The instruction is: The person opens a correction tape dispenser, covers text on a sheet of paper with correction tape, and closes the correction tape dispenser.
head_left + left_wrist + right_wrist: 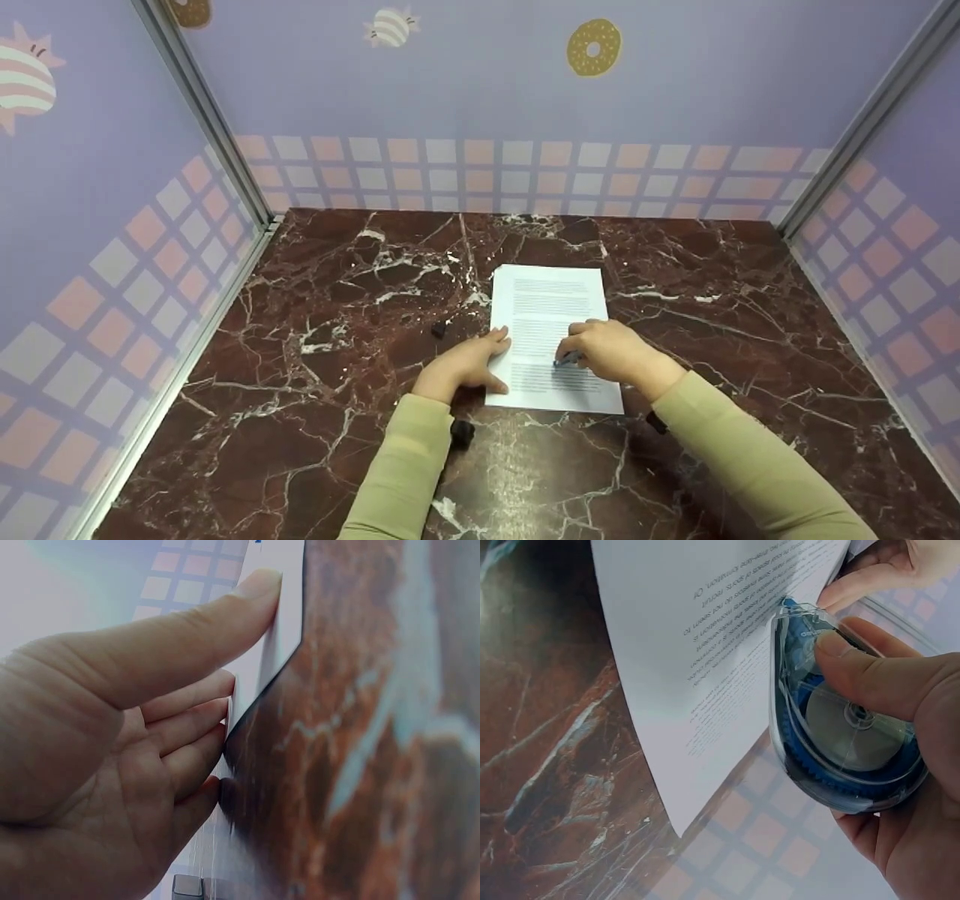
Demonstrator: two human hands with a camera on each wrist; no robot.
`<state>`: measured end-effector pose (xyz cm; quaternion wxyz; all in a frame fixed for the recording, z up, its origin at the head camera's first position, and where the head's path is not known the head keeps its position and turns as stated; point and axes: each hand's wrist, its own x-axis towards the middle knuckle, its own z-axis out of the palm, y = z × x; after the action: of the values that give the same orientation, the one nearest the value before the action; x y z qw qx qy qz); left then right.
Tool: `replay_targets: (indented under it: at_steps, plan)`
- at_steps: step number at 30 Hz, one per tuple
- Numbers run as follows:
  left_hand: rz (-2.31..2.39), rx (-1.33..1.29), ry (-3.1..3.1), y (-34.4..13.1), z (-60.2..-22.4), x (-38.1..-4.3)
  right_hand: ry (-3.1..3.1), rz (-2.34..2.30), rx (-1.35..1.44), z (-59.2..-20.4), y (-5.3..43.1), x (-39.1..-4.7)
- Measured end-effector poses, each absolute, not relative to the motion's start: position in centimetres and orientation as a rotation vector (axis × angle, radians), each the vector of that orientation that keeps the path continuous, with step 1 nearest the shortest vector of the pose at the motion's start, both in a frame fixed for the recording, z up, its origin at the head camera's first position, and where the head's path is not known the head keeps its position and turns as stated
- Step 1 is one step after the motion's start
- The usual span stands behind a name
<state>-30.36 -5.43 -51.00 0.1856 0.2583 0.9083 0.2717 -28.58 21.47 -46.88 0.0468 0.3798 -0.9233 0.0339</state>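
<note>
A printed sheet of paper [551, 300] lies flat on the table. My right hand [611, 349] grips a clear and blue correction tape dispenser [847, 727] between thumb and fingers. The dispenser's blue tip [787, 604] is at the printed lines, in the lower half of the page. My left hand [469, 364] rests on the sheet's left edge, thumb and fingers spread and fairly straight. In the left wrist view, its thumb [255, 596] lies on the paper near a corner.
The dark red marbled table [337, 427] runs up to patterned walls [480, 90] at the back and both sides. A small black object [439, 328] lies left of the sheet, beyond my left hand.
</note>
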Motion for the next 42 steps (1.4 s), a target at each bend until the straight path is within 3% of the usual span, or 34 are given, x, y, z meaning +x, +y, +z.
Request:
replay_targets:
  at_steps: [18, 42]
  plan:
    - [0.760, 0.718, 2.561, -5.3, -50.9, -30.3, -2.801, 0.124, 1.170, -46.9, 21.9, -28.6]
    - [0.609, 0.716, 2.758, -3.7, -48.6, -29.2, -2.844, 0.531, 1.011, -46.5, 22.5, -28.0]
